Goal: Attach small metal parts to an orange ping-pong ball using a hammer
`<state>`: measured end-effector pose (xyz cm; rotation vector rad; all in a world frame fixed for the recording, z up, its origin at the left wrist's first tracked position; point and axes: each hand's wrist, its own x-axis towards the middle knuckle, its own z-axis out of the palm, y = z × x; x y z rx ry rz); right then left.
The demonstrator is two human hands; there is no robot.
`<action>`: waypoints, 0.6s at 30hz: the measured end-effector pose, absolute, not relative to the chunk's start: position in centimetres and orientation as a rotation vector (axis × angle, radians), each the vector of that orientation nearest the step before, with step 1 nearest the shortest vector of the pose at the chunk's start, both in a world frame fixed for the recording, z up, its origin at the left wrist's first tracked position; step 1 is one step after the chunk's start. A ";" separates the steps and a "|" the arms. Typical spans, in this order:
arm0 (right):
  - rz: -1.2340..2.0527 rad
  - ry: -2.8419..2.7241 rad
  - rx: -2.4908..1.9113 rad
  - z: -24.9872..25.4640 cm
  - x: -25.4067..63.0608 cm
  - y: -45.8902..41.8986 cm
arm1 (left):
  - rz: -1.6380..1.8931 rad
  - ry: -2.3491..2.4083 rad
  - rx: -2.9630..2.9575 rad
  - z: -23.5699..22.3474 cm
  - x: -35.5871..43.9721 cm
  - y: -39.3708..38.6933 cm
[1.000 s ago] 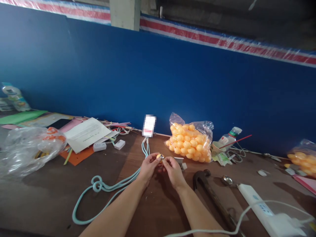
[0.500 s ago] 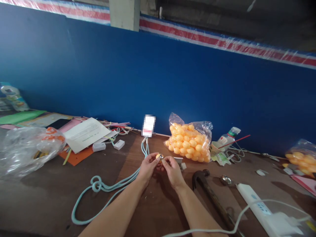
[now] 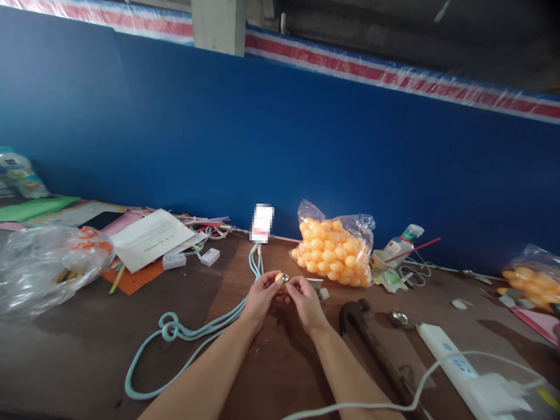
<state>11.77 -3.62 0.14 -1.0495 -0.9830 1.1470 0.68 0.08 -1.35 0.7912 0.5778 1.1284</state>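
Above the middle of the brown table, my left hand [image 3: 259,297] is closed around a small orange ball [image 3: 279,277] that looks like a table tennis ball. A shiny silver patch, like foil, [image 3: 284,277] covers its right side. My right hand [image 3: 307,302] pinches at that silver patch with thumb and finger. Fingers hide the ball's underside. Just beyond the hands stands a clear plastic bag of similar orange balls [image 3: 335,254]. A crumpled silver-wrapped lump [image 3: 398,317] lies on the table to the right.
A claw hammer [image 3: 377,345] and a white power strip [image 3: 450,359] with its cable lie to the right. Light-blue cord [image 3: 205,334] loops at left, near papers [image 3: 151,238] and a plastic bag [image 3: 48,265]. A bottle [image 3: 405,242] stands by the blue partition [image 3: 280,134].
The view has shifted very slightly, so things sit a little further left. Both hands keep hold of the orange ball in nearly the same pose.
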 end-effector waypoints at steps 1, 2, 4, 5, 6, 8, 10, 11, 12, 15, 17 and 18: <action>1.153 -0.984 -1.044 0.2 11.8 -3.6 | 1.129 0.576 0.788 -1.3 0.7 0.0; 1.153 -0.985 -1.042 0.2 11.8 -3.6 | 1.129 0.577 0.785 -1.2 0.6 0.0; 1.147 -0.988 -1.051 0.2 11.8 -3.7 | 1.126 0.582 0.776 -0.9 0.6 -0.2; 1.146 -0.991 -1.058 0.2 11.8 -3.7 | 1.122 0.586 0.768 -0.8 0.6 -0.2; 1.145 -0.994 -1.064 0.1 11.9 -3.6 | 1.116 0.587 0.761 -0.7 0.6 -0.3; 1.144 -1.005 -1.070 0.1 11.9 -3.6 | 1.103 0.584 0.753 -0.6 0.6 -0.3; 1.138 -1.013 -1.070 0.1 11.9 -3.6 | 1.098 0.583 0.752 -0.5 0.6 -0.3; 1.134 -1.013 -1.068 0.1 11.9 -3.6 | 1.099 0.585 0.754 -0.5 0.6 -0.3; 1.130 -1.012 -1.066 0.1 11.9 -3.6 | 1.100 0.589 0.758 -0.5 0.6 -0.3; 1.127 -1.006 -1.068 0.2 11.9 -3.6 | 1.107 0.597 0.774 -0.6 0.5 -0.4; 1.132 -0.995 -1.072 0.2 11.8 -3.6 | 1.110 0.604 0.780 -0.5 0.5 -0.4; 1.139 -0.990 -1.070 0.2 11.8 -3.6 | 1.112 0.607 0.778 -0.5 0.5 -0.4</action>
